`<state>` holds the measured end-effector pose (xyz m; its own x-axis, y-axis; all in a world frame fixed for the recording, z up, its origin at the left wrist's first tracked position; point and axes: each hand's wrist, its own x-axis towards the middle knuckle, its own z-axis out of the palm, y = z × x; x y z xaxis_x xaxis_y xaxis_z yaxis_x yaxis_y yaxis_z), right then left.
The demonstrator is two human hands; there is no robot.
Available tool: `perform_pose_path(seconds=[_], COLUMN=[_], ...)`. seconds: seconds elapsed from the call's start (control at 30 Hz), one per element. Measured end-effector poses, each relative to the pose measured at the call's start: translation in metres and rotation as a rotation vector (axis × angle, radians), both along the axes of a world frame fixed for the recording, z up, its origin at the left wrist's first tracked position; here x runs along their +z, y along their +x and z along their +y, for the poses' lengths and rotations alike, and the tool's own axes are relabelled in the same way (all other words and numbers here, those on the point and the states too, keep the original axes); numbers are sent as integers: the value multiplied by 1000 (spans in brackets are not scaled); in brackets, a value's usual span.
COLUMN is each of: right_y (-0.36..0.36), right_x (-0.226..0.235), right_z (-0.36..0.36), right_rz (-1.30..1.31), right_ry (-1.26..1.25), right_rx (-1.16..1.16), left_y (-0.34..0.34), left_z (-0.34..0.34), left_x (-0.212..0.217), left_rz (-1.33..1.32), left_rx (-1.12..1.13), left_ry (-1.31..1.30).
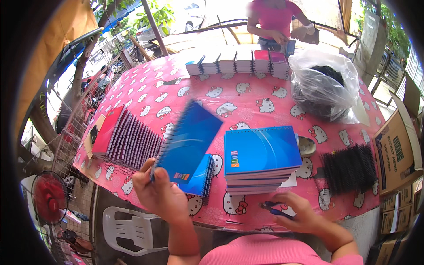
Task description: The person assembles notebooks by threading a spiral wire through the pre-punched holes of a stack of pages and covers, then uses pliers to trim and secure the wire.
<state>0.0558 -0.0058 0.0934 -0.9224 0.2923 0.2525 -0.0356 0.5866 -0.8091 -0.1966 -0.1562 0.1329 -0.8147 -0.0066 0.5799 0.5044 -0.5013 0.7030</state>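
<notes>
My left hand (165,196) grips a blue spiral-bound notebook (194,139) by its lower coiled edge, fingers closed on it, and the notebook is raised and tilted over the table. Beneath it lie blue spiral notebooks (204,179). To the right is a stack of blue-covered notebooks (263,148) with punched holes along the far edge; no coil shows there. Near the table's front edge, my right hand (302,214) is closed round the dark blue handles of pliers (276,211), their jaws toward the left. A roll of tape (306,146) sits partly hidden behind the stack.
Red-covered spiral notebooks (128,137) stand at left. Black plastic coils (351,170) lie at right beside a cardboard box (397,145). A clear bag of black material (324,88) and a row of notebooks (236,65) occupy the back, where another person (276,22) handles a notebook.
</notes>
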Motion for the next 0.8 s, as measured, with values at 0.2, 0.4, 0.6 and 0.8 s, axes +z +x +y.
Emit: perform_pose_path(seconds=[0.2, 0.4, 0.6, 0.8], right_y=[37, -1, -61, -67], right_x=[-61, 41, 84, 92], right_z=[1, 71, 109, 91], right_rz=[-52, 393, 71, 206], right_ry=[684, 519, -151, 465], right_rx=[-224, -585, -227, -288], left_y=[-44, -39, -34, -35], left_z=[-30, -33, -24, -41], left_x=[-130, -152, -150, -90], left_rz=[-362, -275, -357, -213], left_rx=[346, 263, 126, -15], left_ry=[-634, -485, -491, -404])
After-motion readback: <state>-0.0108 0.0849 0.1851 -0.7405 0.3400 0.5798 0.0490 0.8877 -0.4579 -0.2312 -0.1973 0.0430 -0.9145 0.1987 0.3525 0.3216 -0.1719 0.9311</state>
